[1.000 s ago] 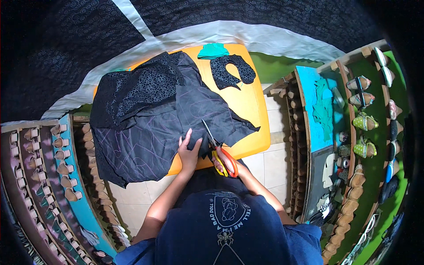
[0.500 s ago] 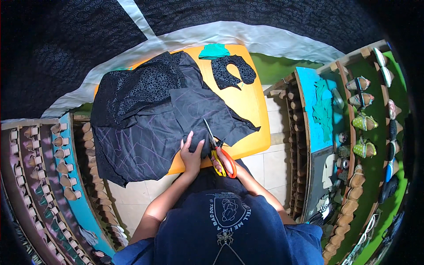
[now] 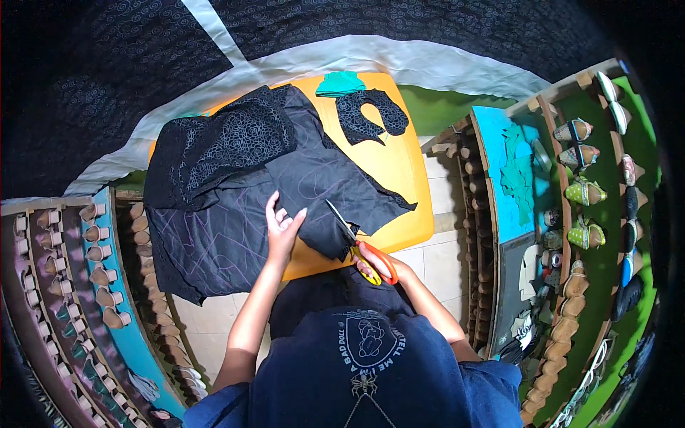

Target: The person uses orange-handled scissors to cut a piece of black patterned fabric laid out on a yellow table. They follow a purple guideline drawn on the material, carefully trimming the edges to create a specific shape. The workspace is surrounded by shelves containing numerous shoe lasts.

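My right hand (image 3: pixel 368 265) is closed round the handles of a pair of scissors (image 3: pixel 342 224) with orange and yellow grips. Their blades point up and left, over the near edge of a black piece of cloth (image 3: pixel 321 175) marked with pale purple lines. Fingers apart, my left hand (image 3: pixel 282 230) rests at this cloth, left of the blades; nothing shows gripped in it. Under and beside the piece spreads a larger dark cloth (image 3: pixel 207 246) with similar curved lines. Black swirl-patterned fabric (image 3: pixel 239 135) lies bunched on its far side.
A yellow table (image 3: pixel 412 182) carries the cloth, plus a curved black patterned cutout (image 3: pixel 351 121) and folded green cloth (image 3: pixel 341 83). Shelves of shoe lasts (image 3: pixel 100 250) stand at left. At right are green scraps (image 3: pixel 517 171) on a blue surface and racks with shoes (image 3: pixel 586 192).
My left hand has shifted left and away from me, its fingers spreading wider. My right hand and the scissors have moved slightly right. The near edge of the marked cloth has shifted.
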Motion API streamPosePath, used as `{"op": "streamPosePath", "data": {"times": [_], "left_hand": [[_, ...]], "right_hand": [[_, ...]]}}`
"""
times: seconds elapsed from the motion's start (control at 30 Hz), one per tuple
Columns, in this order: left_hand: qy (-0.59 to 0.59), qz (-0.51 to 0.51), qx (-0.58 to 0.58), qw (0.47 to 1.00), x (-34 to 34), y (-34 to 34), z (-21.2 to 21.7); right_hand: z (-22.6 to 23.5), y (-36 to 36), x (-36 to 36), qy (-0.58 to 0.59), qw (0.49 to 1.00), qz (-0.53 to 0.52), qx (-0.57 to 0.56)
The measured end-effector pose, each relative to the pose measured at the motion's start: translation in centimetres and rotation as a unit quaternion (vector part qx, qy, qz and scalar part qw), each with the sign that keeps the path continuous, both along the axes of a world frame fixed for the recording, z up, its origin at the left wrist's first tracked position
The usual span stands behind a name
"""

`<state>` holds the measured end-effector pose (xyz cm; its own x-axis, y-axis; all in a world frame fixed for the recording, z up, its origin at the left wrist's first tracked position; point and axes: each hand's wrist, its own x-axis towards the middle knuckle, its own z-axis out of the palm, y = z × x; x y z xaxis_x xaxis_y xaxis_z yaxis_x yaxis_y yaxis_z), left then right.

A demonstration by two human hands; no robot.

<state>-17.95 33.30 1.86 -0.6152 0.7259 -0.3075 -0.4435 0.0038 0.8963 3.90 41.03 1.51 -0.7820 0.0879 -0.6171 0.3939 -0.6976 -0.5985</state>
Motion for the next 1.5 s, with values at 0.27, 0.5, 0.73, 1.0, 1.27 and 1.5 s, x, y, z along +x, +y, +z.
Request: {"op": "streamPosePath", "data": {"times": [0.27,0.5,0.73,1.0,1.27,1.5], "left_hand": [[0.074,-0.191,-0.017,0.979,-1.4,2.3,0.8],[0.239,-0.119,0.03,0.963,0.5,2.9,5.6],[0.221,-0.07,-0.071,0.97,0.4,0.4,0.6],[0.301,-0.08,-0.058,0.948,0.8,0.2,3.0],[0.397,-0.056,-0.009,0.916,-0.9,2.4,12.5],[0.389,0.133,0.012,0.911,-0.4,2.1,12.9]], "right_hand": [[1.5,0.7,0.8,0.024,0.999,-0.009,0.043],[3.7,0.9,0.6,0.078,0.988,-0.04,0.13],[1.3,1.6,-0.1,0.002,0.999,0.031,0.032],[1.6,2.0,-0.8,0.043,0.998,0.042,0.026],[7.5,2.5,-1.7,0.145,0.926,0.034,0.346],[10.7,2.3,-4.0,0.094,0.816,0.045,0.568]]}}
